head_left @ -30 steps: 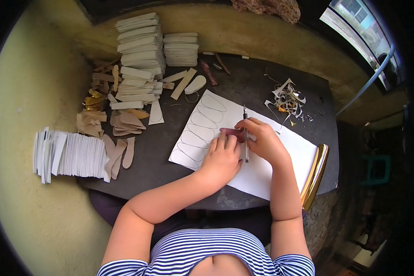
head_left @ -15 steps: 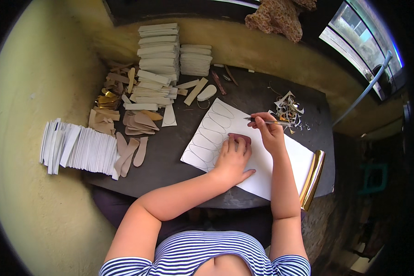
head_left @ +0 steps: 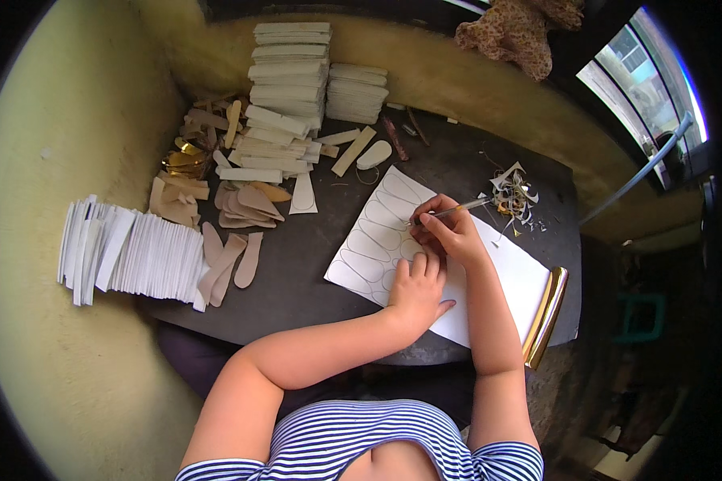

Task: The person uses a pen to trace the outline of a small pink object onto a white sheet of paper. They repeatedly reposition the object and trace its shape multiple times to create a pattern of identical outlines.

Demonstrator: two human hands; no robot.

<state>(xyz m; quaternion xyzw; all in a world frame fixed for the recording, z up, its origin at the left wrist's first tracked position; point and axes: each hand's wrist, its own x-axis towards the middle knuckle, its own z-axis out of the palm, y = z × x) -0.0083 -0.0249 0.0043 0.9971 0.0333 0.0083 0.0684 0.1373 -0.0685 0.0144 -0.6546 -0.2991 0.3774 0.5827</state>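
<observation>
A white sheet (head_left: pixel 501 280) lies slantwise on the dark table, its left part covered with drawn rounded outlines. Its right end curls up into a shiny gold roll (head_left: pixel 547 313). My left hand (head_left: pixel 415 293) rests on the sheet with fingers laid down and thumb spread out. Just beyond it, my right hand (head_left: pixel 449 228) is closed around a pen (head_left: pixel 464 206), whose back end points to the upper right. The pen's tip is hard to make out by the fingers. The reddish-brown flat piece seen earlier is hidden or too unclear to tell.
White strips stand in a long row (head_left: pixel 148 252) at left and in tall stacks (head_left: pixel 290 72) at the back. Brown rounded pieces (head_left: pixel 249 204) lie between them. Curled offcuts (head_left: pixel 513 192) sit at the back right. A white rounded piece (head_left: pixel 375 154) lies behind the sheet.
My right hand has come left and nearer with the pen, close to my left fingers. The reddish-brown piece under my left fingers no longer shows. The view has shifted slightly.
</observation>
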